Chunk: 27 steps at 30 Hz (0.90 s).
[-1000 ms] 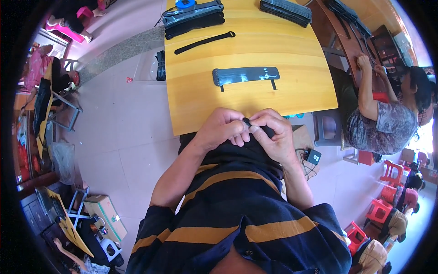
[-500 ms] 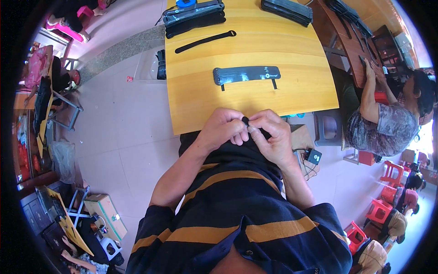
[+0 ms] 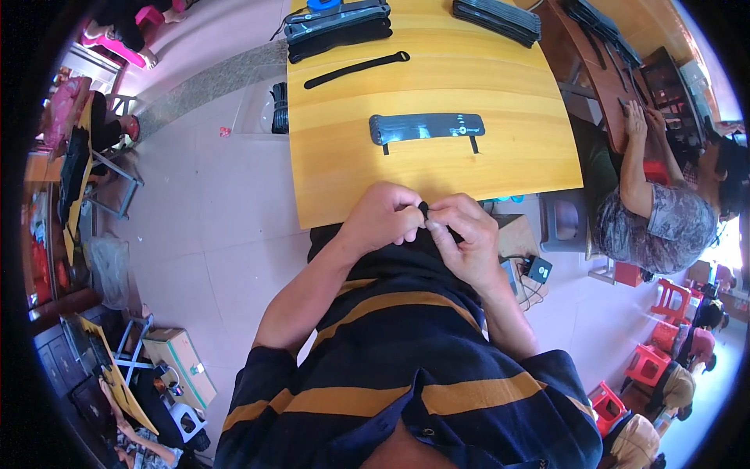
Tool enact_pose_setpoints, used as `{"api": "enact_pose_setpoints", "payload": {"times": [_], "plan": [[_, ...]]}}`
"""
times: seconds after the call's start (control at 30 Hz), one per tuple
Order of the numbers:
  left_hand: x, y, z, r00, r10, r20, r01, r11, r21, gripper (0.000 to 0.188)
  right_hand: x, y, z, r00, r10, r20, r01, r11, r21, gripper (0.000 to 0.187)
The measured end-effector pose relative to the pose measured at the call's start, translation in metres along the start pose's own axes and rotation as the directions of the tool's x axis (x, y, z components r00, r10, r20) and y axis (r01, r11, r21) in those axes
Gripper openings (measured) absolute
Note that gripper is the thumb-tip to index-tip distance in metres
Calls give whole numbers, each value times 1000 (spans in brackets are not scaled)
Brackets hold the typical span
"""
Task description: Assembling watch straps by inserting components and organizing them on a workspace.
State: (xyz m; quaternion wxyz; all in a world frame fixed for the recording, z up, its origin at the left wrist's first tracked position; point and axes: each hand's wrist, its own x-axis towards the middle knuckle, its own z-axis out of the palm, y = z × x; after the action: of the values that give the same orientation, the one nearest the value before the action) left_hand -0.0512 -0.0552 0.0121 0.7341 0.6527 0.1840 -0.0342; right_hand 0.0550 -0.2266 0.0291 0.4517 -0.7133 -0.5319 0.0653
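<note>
Close together at the table's near edge, my left hand (image 3: 383, 216) and my right hand (image 3: 469, 238) both pinch a small black strap end (image 3: 423, 209). The fingers cover most of it, and any length below blends into dark clothing. Beyond my hands lies a flat black sleeve (image 3: 428, 128) with pale print and a shiny front, a stack of strap ends at its left. Two short black tabs poke out under its near edge. Farther back, a single black strap (image 3: 355, 71) with a looped end rests slantwise on the yellow table (image 3: 516, 94).
Stacked black bundles (image 3: 340, 33) occupy the far left of the table, another bundle (image 3: 498, 22) the far right. A person (image 3: 660, 211) works at a brown table to the right. Below the table's near right corner sit a cardboard box (image 3: 512, 230) and a black adapter (image 3: 539, 270).
My fingers have shifted slightly around the black strap end, and the left hand's fingers have curled in more. The whole view has moved a little; the things on the table lie as before.
</note>
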Motion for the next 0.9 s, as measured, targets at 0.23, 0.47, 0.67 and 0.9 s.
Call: {"api": "enact_pose_setpoints", "payload": {"times": [0.23,0.47,0.67,0.9], "plan": [[2,-3,3,1000,25,-15,-24,999,29,19,-2,2,3,1000,1,-29,-2,1000,-4,10],[7,-11,0,999,30,-19,-28,995,96,18,-3,4,5,998,-63,4,63,993,-96,10],[8,-14,-8,992,-2,130,32,973,-227,20,-5,-4,5,998,19,-61,-16,999,52,9],[2,-7,2,984,177,-3,-176,984,40,20,4,-6,0,986,145,-78,-136,985,108,9]]}}
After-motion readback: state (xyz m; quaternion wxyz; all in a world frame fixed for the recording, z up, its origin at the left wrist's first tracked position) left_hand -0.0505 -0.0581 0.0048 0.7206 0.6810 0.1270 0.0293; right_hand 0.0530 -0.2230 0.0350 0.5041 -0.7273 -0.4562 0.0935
